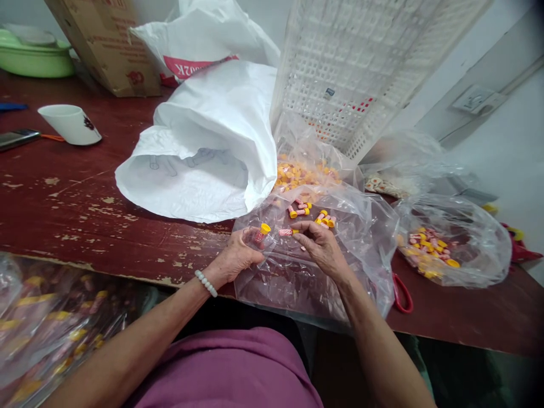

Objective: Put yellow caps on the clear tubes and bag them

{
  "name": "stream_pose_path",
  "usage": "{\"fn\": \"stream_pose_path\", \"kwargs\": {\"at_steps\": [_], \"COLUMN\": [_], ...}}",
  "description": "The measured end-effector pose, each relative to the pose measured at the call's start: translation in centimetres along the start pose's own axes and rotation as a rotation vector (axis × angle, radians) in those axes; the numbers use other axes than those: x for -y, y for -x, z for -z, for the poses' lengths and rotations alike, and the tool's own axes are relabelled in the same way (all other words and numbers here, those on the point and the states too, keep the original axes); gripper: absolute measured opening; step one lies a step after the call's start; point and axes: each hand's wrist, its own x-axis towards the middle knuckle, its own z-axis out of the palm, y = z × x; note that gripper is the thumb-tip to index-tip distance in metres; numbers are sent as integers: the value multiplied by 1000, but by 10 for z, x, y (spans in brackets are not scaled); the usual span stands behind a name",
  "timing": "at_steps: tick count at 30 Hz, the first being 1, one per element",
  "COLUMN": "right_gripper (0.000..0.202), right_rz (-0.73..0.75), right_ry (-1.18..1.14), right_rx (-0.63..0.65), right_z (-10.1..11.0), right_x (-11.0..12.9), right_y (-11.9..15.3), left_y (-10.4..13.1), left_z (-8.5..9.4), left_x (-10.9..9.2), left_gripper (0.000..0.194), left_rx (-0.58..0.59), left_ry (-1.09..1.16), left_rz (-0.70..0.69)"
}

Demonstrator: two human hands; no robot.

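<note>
My left hand [242, 252], with a pale bead bracelet [206, 283] at the wrist, is wrapped round a small clear tube with a yellow cap [265, 229]; something reddish shows inside it. Just right of it, my right hand [321, 246] pinches a little red-and-white patterned tube [286, 232] by its yellow end. Both hands are over a clear plastic bag [352, 243] spread on the table. Beyond my fingers several similar small tubes [323, 219] lie loose on the plastic. Farther back, yellow caps [301, 174] are heaped in clear plastic.
A white sack [204, 198] lies open-mouthed at the back left, beside an upright white crate [331, 73]. Another bag of tubes [454, 266] and red-handled scissors [402, 293] are to the right. A cup [72, 126] stands left; bagged yellow-capped tubes [55, 334] fill the lower left.
</note>
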Motion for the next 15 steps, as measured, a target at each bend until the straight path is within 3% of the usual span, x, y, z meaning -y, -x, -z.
{"fn": "stream_pose_path", "kwargs": {"at_steps": [5,8,10,13,15], "right_gripper": [17,17,18,24,30], "right_rz": [259,319,277,171,186], "right_ry": [184,211,178,106,82], "right_rx": [214,220,44,-442,-649], "right_z": [-1,-1,-1,-14,-32], "right_x": [42,48,47,46,50], "right_y": [10,10,6,-6,-14], "left_y": [-4,-6,-5,-1,4], "left_z": [0,0,-1,-9,-17], "left_x": [5,7,6,2,1], "left_gripper": [35,30,31,35,39], "left_rx": [104,142,165,232,263], "left_ry": [-196,-219,-190,-139,-105], "left_rz": [-166,-244,-247,-212,-209]}}
